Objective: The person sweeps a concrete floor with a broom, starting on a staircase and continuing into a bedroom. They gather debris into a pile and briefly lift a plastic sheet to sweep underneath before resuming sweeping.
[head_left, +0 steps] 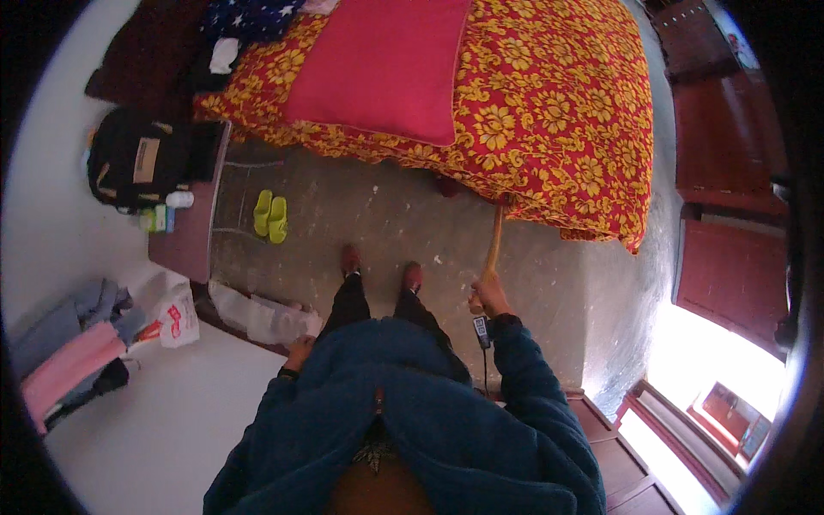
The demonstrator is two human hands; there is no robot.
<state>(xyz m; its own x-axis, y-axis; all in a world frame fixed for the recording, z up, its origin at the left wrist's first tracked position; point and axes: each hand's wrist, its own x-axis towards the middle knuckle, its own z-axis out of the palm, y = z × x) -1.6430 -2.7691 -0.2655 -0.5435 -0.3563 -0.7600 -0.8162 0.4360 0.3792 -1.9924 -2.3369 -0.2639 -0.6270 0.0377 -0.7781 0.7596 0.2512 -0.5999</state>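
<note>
Far off to the left of both hands lies a heap of clothes [73,356], pink and grey. Nearer in sits a white plastic bag [176,318] with red marks, and above it a black backpack [137,159] rests by a small dark red table [190,236]. A pair of bright green slippers [270,215] lies on the grey floor [386,215], up and to the left of the left hand.

The left hand [299,350] hangs low by the person's hip, just beside some clear plastic wrapping [266,316]. Only a bit of it shows past the blue sleeve — I cannot tell if it is open or closed, or if it holds anything.

Between the two hands are the person's two feet in reddish-brown shoes [382,268].

The right hand [489,296] is closed tight around the near end of a long wooden stick [495,240]. The stick goes up and away from the hand — its far end slips under the edge of the red bedcover [549,112] with yellow flowers. A big pink pillow [386,64] lies on the bed, well above both hands. A small dark gadget on a cord [481,330] hangs just below the right wrist.

To the right of the right hand stand dark red wooden doors [730,206], and bright light comes in low down.
</note>
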